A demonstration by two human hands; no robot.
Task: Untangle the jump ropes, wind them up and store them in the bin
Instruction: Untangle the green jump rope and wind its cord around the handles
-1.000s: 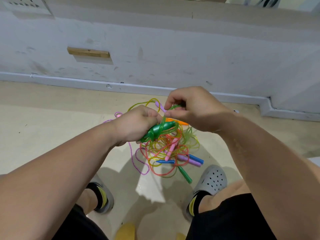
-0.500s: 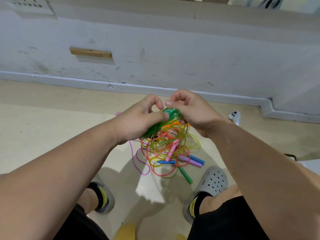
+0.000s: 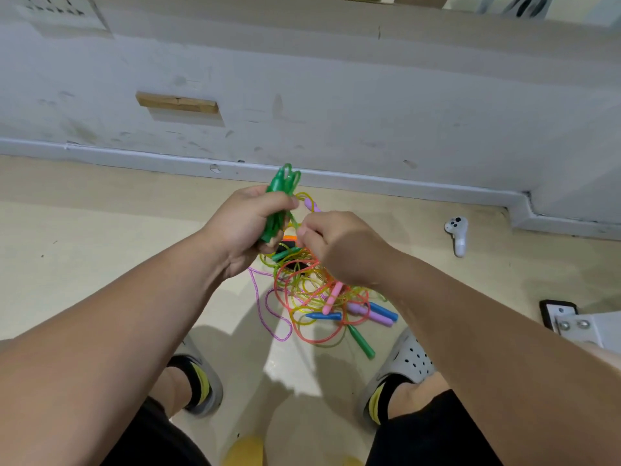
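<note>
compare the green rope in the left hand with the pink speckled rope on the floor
The green plastic jump rope is bunched into a tight bundle; the pink speckled woven rope sprawls in loose loops. The green rope is gripped in the left hand, the pink rope lies on the floor. The green rope is plain, the pink rope patterned. Both are thin cords.

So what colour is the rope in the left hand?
The rope is green; the head view shows it.

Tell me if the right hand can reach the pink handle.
Likely yes, once free: the pink handle lies uncovered atop the tangle below the right hand, which pinches a green strand.
</note>
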